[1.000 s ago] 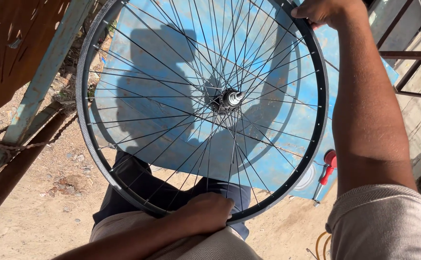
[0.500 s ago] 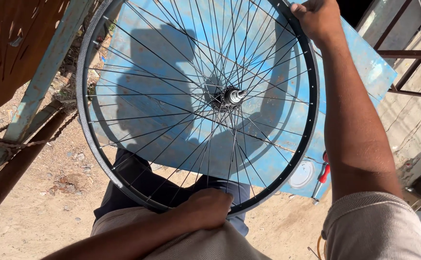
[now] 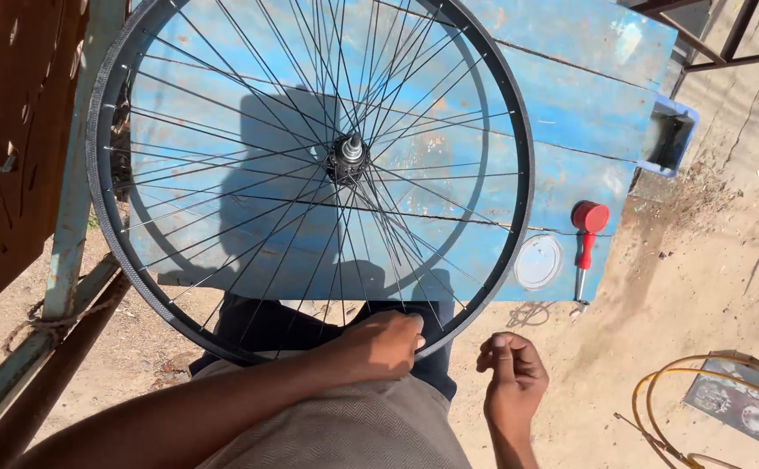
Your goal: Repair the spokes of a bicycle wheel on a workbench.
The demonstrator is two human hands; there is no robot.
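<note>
Black wheel rim [image 3: 518, 217] in left hand [image 3: 384, 343] fingers; right hand [image 3: 510, 373] loose.

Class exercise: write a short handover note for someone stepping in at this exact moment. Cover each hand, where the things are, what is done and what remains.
Left hand: grips the bottom rim of the black spoked bicycle wheel, held upright over the lap.
Right hand: off the wheel, loosely curled, holding nothing.
Nearby: the red-handled screwdriver and round white lid lie on the blue wooden board.
Done: wheel is bare, no tyre fitted.
Left: steadying the wheel falls to one hand only, so perhaps regrip.
</note>
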